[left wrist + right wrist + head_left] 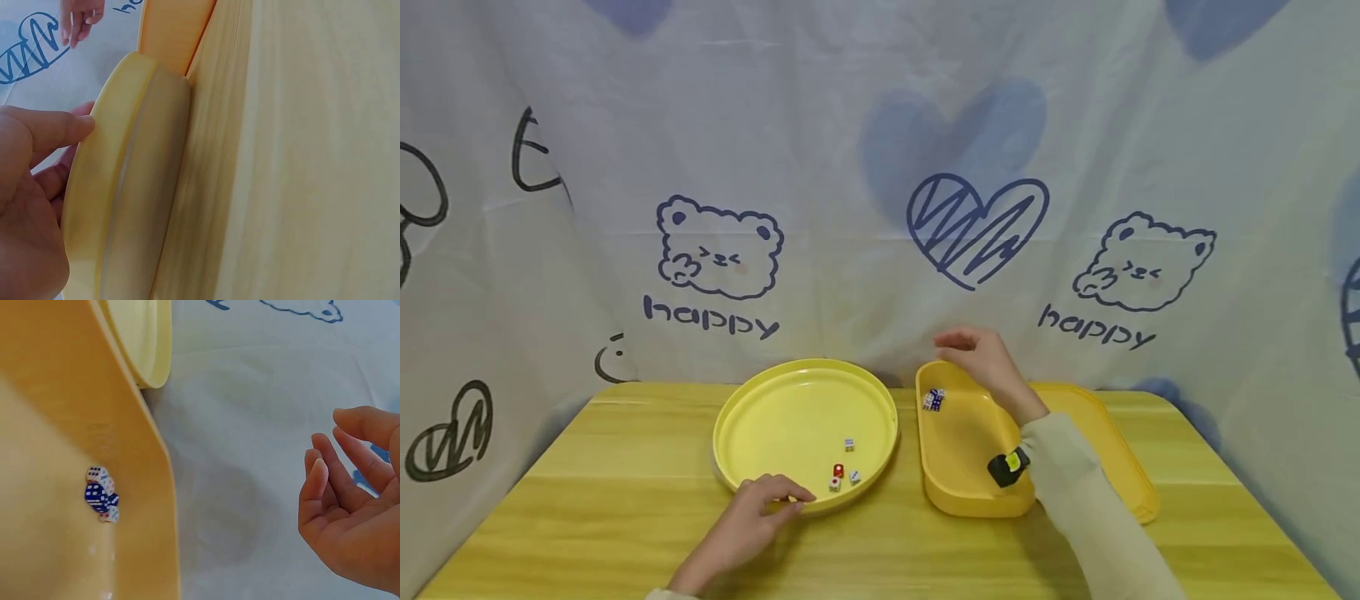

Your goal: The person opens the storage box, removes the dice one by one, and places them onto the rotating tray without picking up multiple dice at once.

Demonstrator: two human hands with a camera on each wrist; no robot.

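My left hand (748, 518) grips the near rim of a round yellow tray (790, 417); the left wrist view shows the thumb (78, 129) outside the wall and the fingers behind it. Toward the tray's near right side lie a red die (838, 471) and three white dice (849, 445). Above the far end of a deep orange-yellow bin (966, 458) hovers my right hand (985, 360), fingers loosely bent, nothing seen in it. A cluster of blue and white dice (99, 497) lies in the bin's far left corner.
Right of the bin, partly behind my forearm, is a flat orange-yellow lid or tray (1101, 433). A printed cloth (842, 275) hangs behind the wooden table (625, 467). A black wrist device (1007, 467) sits on my right sleeve.
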